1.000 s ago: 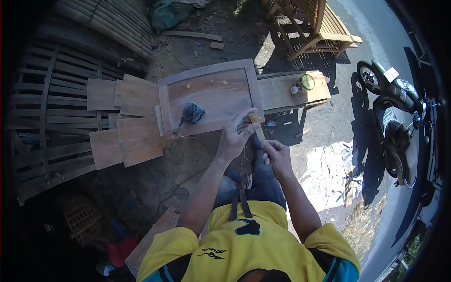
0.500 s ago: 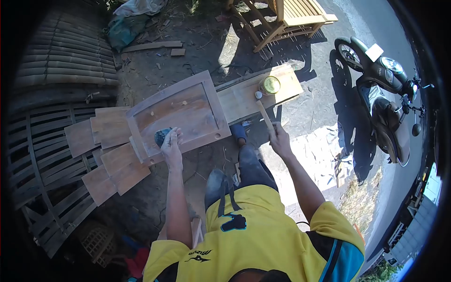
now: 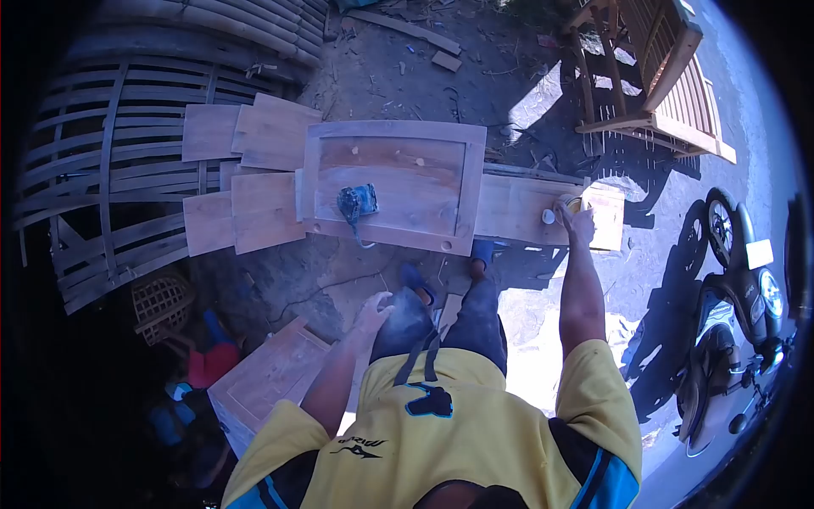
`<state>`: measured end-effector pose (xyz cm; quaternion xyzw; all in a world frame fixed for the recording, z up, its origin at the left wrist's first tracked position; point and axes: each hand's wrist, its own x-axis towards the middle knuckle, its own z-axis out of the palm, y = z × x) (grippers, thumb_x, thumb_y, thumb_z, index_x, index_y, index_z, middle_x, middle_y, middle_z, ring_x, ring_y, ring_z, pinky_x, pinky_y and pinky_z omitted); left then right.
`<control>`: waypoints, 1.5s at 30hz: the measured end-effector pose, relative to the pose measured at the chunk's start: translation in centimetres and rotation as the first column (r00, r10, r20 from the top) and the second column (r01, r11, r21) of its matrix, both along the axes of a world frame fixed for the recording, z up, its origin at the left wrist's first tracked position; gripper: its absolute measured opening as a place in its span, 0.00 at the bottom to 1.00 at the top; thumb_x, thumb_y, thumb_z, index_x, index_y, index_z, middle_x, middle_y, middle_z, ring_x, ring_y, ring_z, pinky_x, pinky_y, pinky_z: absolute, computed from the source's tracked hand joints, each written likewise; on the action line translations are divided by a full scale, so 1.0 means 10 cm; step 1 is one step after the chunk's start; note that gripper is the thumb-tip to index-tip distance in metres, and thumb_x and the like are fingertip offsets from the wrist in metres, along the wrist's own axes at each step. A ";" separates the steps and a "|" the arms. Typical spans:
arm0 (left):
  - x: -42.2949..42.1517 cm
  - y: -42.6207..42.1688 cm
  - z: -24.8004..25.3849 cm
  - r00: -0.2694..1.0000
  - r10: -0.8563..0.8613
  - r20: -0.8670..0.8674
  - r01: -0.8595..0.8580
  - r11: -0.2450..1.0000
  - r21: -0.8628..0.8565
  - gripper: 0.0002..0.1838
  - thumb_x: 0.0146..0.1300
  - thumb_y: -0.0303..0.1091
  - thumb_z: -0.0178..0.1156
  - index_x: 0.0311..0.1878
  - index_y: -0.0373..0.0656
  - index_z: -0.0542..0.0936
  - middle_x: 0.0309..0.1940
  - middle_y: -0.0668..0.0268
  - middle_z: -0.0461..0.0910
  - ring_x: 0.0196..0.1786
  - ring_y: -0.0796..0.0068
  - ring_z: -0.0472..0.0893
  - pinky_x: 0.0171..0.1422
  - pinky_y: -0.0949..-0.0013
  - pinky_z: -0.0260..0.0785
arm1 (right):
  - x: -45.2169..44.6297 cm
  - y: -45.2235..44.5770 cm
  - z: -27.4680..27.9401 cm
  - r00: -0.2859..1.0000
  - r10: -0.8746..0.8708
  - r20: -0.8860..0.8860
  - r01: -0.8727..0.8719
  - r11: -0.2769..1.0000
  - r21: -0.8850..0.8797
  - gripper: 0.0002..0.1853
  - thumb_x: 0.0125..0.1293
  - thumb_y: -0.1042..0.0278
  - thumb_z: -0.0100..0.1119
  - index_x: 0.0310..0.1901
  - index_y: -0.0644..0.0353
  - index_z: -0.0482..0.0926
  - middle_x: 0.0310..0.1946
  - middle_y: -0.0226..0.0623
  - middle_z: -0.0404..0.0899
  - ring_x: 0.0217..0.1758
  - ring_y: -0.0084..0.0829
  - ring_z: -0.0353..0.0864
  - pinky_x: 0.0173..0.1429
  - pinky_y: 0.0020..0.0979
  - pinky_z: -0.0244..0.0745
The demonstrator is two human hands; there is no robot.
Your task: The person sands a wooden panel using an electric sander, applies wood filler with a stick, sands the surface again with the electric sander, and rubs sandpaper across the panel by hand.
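Tipping hazard: the can (image 3: 574, 204) stood on the table (image 3: 513, 208), to the right of the framed panel (image 3: 415, 204). The right hand (image 3: 580, 224) was over it, but whether its grip was clamped or merely touching could not be told. An off-centre pull at the rim could have tipped the can or knocked the small white container (image 3: 548, 217) just beside it. The left hand (image 3: 371, 312) was near the thigh—fingers loosely apart, nothing visible in them. Secondary hazard: the power sander (image 3: 361, 199) lay unattended on the panel (its cord (image 3: 356, 236) trailed towards the near edge)—a snag could have dragged it off.
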<state>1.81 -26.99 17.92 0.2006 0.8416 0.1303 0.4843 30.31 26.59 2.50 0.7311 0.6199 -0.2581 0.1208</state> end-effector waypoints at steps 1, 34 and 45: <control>0.02 -0.17 -0.03 0.997 0.079 0.016 -0.078 0.997 -0.028 0.29 0.70 0.39 0.70 0.73 0.43 0.79 0.67 0.47 0.84 0.66 0.54 0.87 0.74 0.55 0.77 | 0.04 0.05 -0.06 0.999 0.031 0.024 -0.031 0.999 -0.010 0.69 0.50 0.16 0.72 0.77 0.74 0.65 0.62 0.65 0.84 0.64 0.58 0.87 0.70 0.51 0.81; 0.21 2.46 -0.66 0.936 -0.351 -0.023 0.336 0.872 0.356 0.34 0.71 0.35 0.68 0.79 0.48 0.70 0.79 0.55 0.68 0.80 0.50 0.70 0.84 0.49 0.65 | -0.98 -1.13 0.37 0.826 0.545 -0.147 -0.543 0.838 0.055 0.61 0.59 0.30 0.77 0.86 0.51 0.56 0.64 0.72 0.74 0.63 0.68 0.81 0.66 0.60 0.76; 0.75 4.03 -1.26 0.458 -0.822 -0.340 0.888 0.444 0.123 0.67 0.51 0.40 0.85 0.89 0.72 0.51 0.88 0.54 0.50 0.89 0.40 0.50 0.91 0.39 0.52 | 0.08 -1.03 1.36 0.480 -0.521 -0.706 0.062 0.823 -0.565 0.26 0.89 0.48 0.47 0.77 0.54 0.75 0.33 0.33 0.85 0.21 0.14 0.71 0.23 0.19 0.65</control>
